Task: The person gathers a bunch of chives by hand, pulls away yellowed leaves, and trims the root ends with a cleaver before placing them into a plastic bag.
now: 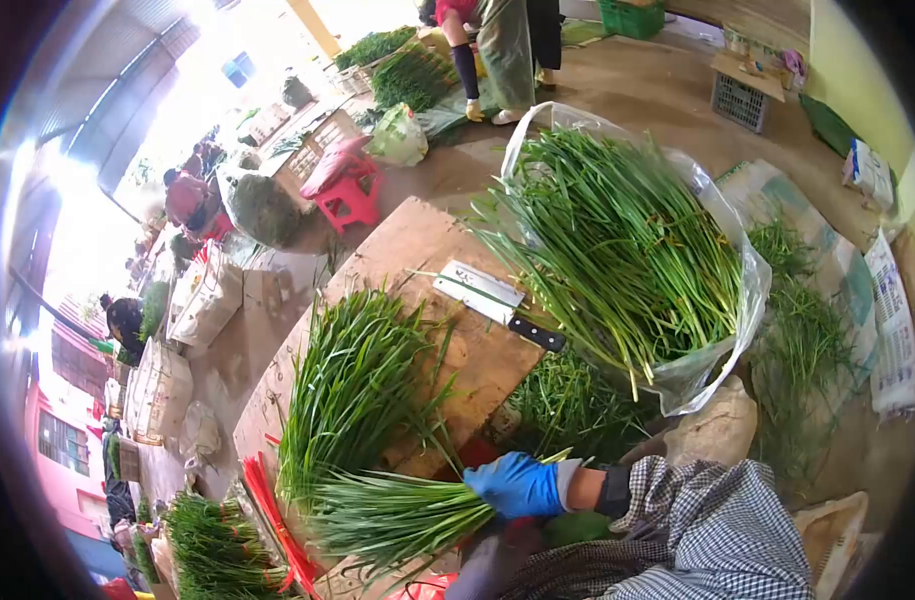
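My right hand [517, 485], in a blue glove, is closed around the stem end of a bunch of long green leaves, which look like garlic chives [407, 515]. The leaves fan out to the left over the near edge of a wooden board [477, 395]. Beside this bunch, a larger loose pile of the same greens [352, 380] lies on the board. A cleaver [482, 292] with a black handle rests flat further up, a leaf across its blade. Red tie strips [277, 525] hang at the board's left edge. My left hand is not visible.
A clear plastic bag [747, 290] full of greens stands right of the board. Loose trimmings [577, 405] lie below it. Tied bundles [217, 545] are at lower left. Beyond are a red stool [347, 185], a grey crate [739, 100] and a bending person [502, 50].
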### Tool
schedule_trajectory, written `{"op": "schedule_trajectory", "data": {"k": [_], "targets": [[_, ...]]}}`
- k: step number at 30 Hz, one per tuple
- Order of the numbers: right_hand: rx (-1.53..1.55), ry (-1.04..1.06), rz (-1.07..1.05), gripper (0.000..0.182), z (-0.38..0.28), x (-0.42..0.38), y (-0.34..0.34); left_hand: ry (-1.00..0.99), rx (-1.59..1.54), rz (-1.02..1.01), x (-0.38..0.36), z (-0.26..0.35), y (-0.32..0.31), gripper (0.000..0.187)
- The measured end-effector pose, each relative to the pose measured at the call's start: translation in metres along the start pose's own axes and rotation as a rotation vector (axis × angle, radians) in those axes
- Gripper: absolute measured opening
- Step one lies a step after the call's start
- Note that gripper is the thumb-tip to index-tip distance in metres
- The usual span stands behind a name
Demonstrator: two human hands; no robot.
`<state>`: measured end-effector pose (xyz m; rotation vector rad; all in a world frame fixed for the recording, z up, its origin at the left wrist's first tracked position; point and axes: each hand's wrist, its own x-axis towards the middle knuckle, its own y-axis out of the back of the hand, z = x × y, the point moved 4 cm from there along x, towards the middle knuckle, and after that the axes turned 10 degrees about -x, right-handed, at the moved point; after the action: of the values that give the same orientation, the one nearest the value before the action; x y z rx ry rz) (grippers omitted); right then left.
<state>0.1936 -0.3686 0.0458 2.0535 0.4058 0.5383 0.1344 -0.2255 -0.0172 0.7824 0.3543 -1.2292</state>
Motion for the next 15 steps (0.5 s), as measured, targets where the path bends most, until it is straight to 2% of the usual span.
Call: {"op": "schedule_trajectory", "data": {"k": [1,3,5,7,8,9,13,15], "targets": [[-0.001,-0.001,-0.007,0.02,0.005,-0.002,0.0,-0.003,-0.006,-0.002,-0.016,0.021,0.002,0.082],[-0.076,-0.075,-0.113,0.033,0.017,-0.007,-0.002,-0.381,0.21,0.652,-0.074,0.104,0.039,0.078],[-0.09,-0.041,-0.088,0.033,0.02,-0.007,0.004,-0.473,0.638,0.775,-0.077,0.122,0.079,0.096],[-0.089,-0.02,-0.038,0.03,0.016,-0.002,0.014,-0.461,0.742,0.809,-0.056,0.119,0.111,0.103],[-0.072,-0.027,0.008,0.018,0.012,0.002,0.024,-0.374,0.778,0.732,-0.04,0.112,0.123,0.104],[-0.082,-0.03,0.006,0.018,0.016,0.004,0.029,-0.296,0.813,0.649,-0.024,0.106,0.131,0.106],[-0.166,-0.063,-0.036,0.021,0.028,0.006,0.048,-0.326,0.707,0.597,0.011,0.095,0.143,0.107],[-0.204,-0.049,0.118,0.021,0.034,0.008,0.055,-0.388,0.603,0.541,0.021,0.093,0.147,0.105]]}}
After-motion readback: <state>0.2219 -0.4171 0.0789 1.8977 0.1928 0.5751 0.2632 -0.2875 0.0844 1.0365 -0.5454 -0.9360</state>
